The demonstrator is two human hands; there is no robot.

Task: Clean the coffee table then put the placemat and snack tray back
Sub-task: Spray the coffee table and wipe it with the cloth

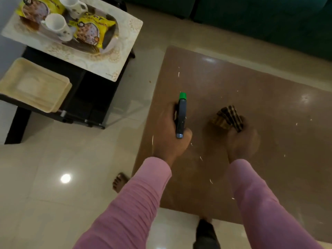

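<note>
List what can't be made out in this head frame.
- Spray bottle: body hidden under the left hand; fill level unknown.
- Right hand and cloth: motion-blurred, so the grip is unclear.
- Coffee table: right side cut by the frame edge, near part behind the sleeves.
- Snack tray: far end cut by the top edge; print on the packet blurred.

Snack tray (111,35) on placemat (125,56), left of coffee table (251,87).
</note>
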